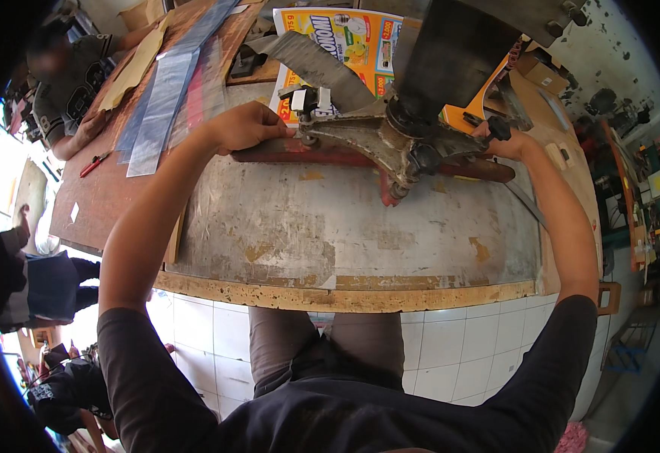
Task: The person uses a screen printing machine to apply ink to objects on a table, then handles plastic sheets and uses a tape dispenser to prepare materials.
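Note:
A worn grey metal bracket with spreading arms (364, 137) stands over the worktable. A thick dark upright piece (450, 64) rises from it, and black knobs (423, 158) sit on its arms. Under the bracket runs a long red bar (337, 157), left to right. My left hand (243, 130) is closed, its fingertips pinched at the bar's left end beside the bracket's left foot. At the other side my right hand (507, 143) is closed round the bracket's right end, close to a black knob (498, 128); its fingertips are partly hidden.
A printed yellow-and-white sheet (383, 45) lies behind the bracket, with a grey curved strip (318, 64) over it. Clear plastic strips (160, 106) and a red pen (94, 164) lie left. Another person (73, 90) holds brown paper (137, 64). The table's wooden edge (360, 300) is before me.

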A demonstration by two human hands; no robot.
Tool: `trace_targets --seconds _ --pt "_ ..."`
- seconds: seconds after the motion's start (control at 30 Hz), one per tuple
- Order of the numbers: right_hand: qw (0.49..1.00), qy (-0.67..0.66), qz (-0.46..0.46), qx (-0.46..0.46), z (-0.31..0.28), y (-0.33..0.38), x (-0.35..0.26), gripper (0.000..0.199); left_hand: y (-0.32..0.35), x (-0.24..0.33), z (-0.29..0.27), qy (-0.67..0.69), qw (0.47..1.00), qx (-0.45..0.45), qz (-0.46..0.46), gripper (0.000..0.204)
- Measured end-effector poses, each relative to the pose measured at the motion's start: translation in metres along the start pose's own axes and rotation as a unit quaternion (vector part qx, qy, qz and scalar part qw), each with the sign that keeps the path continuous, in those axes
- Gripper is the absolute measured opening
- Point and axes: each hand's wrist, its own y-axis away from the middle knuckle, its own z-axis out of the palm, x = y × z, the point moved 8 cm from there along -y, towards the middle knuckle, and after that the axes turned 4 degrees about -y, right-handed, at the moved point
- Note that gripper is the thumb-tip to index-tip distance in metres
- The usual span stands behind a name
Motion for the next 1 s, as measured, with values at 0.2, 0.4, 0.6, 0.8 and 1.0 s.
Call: trace_targets --seconds 0.2,0.4,0.6,0.8,1.0 --pt "0.998 0.021 -0.008 -0.062 0.006 -0.010 -0.005 0.040 0.004 -0.004 0.002 0.033 0.999 -0.013 -0.026 0.038" --pt "0.991 0.084 -0.004 -0.099 -0.007 -0.025 0.022 0.043 0.007 0.011 0.001 0.021 0.999 0.018 -0.032 0.034" --pt "0.992 0.079 0.015 -0.094 0.006 -0.008 -0.016 0.033 0.003 -0.012 0.001 0.078 0.996 -0.019 -0.030 0.028" --pt "0.999 -0.042 0.006 0.002 -0.009 0.024 -0.029 0.031 0.005 -0.006 -0.001 0.016 1.000 0.009 -0.018 0.032" --pt "0.932 0.065 -0.049 0.354 -0.024 0.116 0.008 0.052 0.038 0.026 -0.038 -0.063 0.986 0.149 0.035 0.045"
